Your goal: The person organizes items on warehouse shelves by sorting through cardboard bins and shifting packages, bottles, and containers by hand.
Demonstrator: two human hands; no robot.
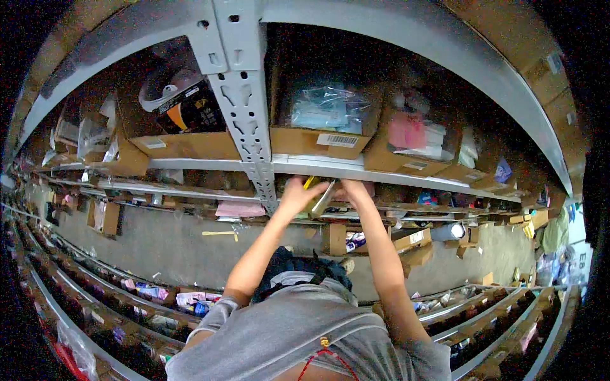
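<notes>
Both my hands reach in beneath the edge of a grey metal shelf (318, 166). My left hand (297, 195) is closed, with a small bright yellow object (310, 182) showing between thumb and fingers; its kind is unclear. Between the two hands stands a thin, flat item with a pale edge (325, 199), tilted. My right hand (353, 190) is at the right side of this item, its fingers partly hidden by the shelf and the item; it seems to grip it. Just above the hands, a cardboard bin (305, 141) holds clear-bagged light blue packets (327, 109).
A perforated upright post (244, 108) stands left of my hands. Right of the bin sits another box with pink and white packets (406, 130). Below are open cartons (333, 239) and a yellow strip (219, 233) on the grey floor. More shelf rows (95, 311) lie behind me.
</notes>
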